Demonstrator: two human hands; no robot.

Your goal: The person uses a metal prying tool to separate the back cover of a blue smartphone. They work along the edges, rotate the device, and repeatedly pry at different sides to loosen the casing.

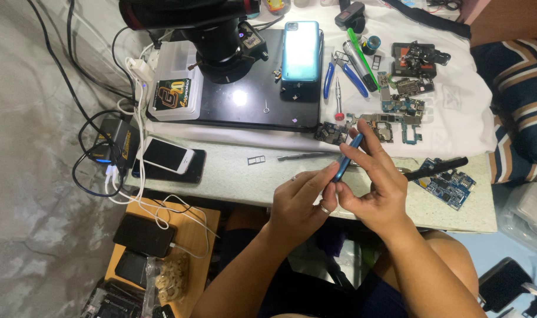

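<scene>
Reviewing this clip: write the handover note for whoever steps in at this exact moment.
Left hand and right hand together hold a slim blue tool, raised over the table's front edge.
On the table: a SIM tray, metal tweezers, circuit boards on the white cloth, a teal phone lying on the black mat beside the microscope.
Done: boards lie bare, out of any casing.
Left: cannot tell.
</scene>
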